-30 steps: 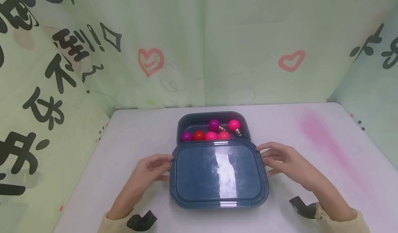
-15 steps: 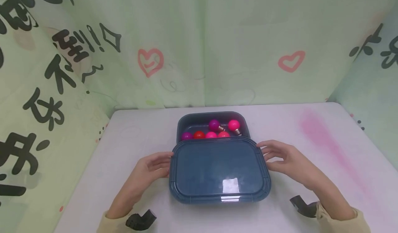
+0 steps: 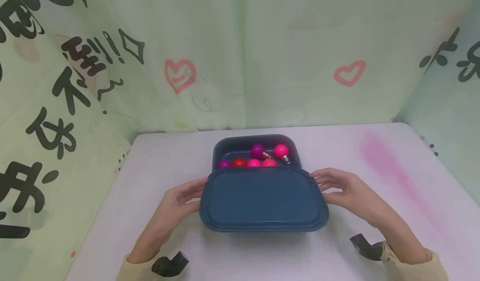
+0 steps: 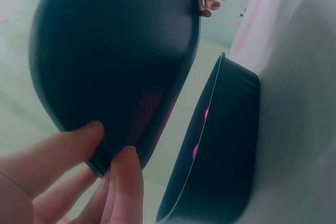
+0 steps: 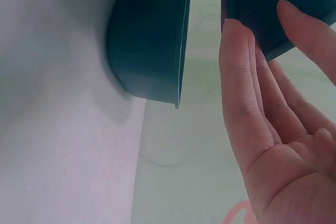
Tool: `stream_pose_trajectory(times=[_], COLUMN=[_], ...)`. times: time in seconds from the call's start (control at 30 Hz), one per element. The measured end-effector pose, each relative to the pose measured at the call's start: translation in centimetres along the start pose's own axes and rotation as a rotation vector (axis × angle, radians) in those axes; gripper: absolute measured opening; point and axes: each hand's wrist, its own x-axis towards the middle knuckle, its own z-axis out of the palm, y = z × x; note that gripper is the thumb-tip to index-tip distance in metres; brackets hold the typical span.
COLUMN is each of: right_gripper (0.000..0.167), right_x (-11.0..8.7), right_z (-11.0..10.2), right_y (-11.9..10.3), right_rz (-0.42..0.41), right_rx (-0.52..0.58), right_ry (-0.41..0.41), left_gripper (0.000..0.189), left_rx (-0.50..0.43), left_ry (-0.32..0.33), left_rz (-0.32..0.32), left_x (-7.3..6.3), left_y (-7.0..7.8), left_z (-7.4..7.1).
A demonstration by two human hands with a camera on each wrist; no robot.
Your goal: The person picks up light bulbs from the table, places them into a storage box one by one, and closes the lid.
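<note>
A dark blue plastic lid [image 3: 264,199] is held up in front of a matching rectangular box [image 3: 228,145], its far edge overlapping the box's near part in the head view. My left hand [image 3: 181,201] pinches the lid's left side between thumb and fingers [image 4: 126,179]. Opposite it, my right hand [image 3: 345,192] pinches the right side, thumb on one face and fingers on the other. Inside the box lie several round coloured light bulbs, among them a purple bulb [image 3: 257,151], a pink bulb [image 3: 281,151] and a red bulb [image 3: 239,162]. The lid hides part of the front ones.
The box stands on a white table [image 3: 168,156] with a pink smear on its right side. A pale green curtain [image 3: 262,85] with drawn hearts and black writing encloses the back and sides. Black wrist devices [image 3: 170,264] sit by both cuffs.
The lid's near edge has risen and come closer to the head camera, so the lid looks more foreshortened. Both hands have shifted slightly, keeping their hold. The bulbs and box stay put.
</note>
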Motion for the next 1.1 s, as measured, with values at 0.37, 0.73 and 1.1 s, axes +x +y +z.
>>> stream_pose_trajectory(times=[0.37,0.73,1.1], right_gripper=[0.035,0.033,0.036], right_x=[0.1,0.3,0.7], right_z=[-0.3,-0.3,0.1], right_y=[-0.2,-0.1,-0.2], right_rz=[0.029,0.017,-0.002], right_rx=[-0.05,0.075,0.117], right_ry=[0.047,0.074,0.101], left_gripper=[0.047,0.039,0.028], left_rx=[0.047,-0.006,-0.003], left_ry=[0.081,0.145,0.256], left_rz=[-0.01,0.038,0.034], left_x=[0.3,0.8,1.4], left_y=[0.2,0.3,0.4], left_z=[0.3,1.0,1.7])
